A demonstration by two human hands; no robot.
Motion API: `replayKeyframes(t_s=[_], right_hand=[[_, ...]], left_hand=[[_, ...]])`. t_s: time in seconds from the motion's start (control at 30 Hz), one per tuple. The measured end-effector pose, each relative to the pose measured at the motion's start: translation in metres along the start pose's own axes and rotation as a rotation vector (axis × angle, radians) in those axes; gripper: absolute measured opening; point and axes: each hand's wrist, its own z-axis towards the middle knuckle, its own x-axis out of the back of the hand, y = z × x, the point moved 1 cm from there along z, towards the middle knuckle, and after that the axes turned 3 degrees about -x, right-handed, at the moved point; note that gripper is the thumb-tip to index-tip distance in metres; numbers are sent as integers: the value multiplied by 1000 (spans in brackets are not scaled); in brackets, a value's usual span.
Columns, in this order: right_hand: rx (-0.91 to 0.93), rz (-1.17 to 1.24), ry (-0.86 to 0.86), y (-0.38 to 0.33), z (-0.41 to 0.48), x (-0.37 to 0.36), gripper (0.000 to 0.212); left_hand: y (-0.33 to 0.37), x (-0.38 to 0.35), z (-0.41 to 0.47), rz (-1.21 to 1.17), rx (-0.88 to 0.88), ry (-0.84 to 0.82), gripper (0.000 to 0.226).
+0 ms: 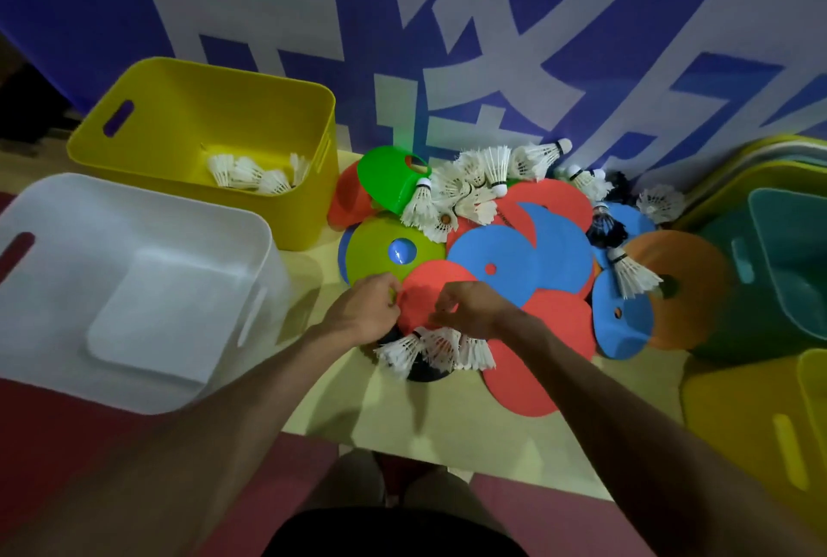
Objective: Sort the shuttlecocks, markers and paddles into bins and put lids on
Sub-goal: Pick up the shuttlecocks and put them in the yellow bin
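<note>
Far left, the white bin [147,194] sits nearest you, and behind it the yellow bin [215,77] has a few shuttlecocks [257,173] lying in its right corner. Your left hand [364,308] has its fingers curled at the left rim of a red marker [429,285], but you cannot tell whether it really has hold of it. Your right hand [470,308] is just beside it, fingers bent tight over the cork ends of a bunch of shuttlecocks [436,348], whose feathers fan out below both hands. Beyond your hands, the markers lie in an overlapping pile on the table [447,422]: a lime marker [380,270], a tilted green marker [387,176], a blue marker [514,261] and an orange marker [698,261]. More loose shuttlecocks [474,185] are heaped at the back of that pile. Far right stands a teal bin [787,243], with a yellow lid [752,422] in front of it
</note>
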Motion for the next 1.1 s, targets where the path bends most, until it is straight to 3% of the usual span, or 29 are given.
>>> replayKeyframes(t_s=[0.13, 0.33, 0.47, 0.67, 0.93, 1.1], right_hand=[[67, 26, 57, 4, -4, -24, 32], [-4, 31, 106, 12, -8, -37, 55], [-11, -21, 156, 11, -11, -38, 44], [-26, 2, 327, 14, -12, -28, 21], [-78, 154, 391, 11, -4, 10, 20], [-64, 210, 458, -1, 1, 45, 19]], left_hand=[[-15, -28, -13, -48, 69, -50, 35], [-23, -52, -29, -85, 71, -149, 60], [-25, -55, -31, -32, 78, -167, 58], [-22, -48, -28, -62, 18, 58, 23], [-7, -12, -16, -152, -44, 197, 33], [5, 28, -1, -206, -76, 369, 18]])
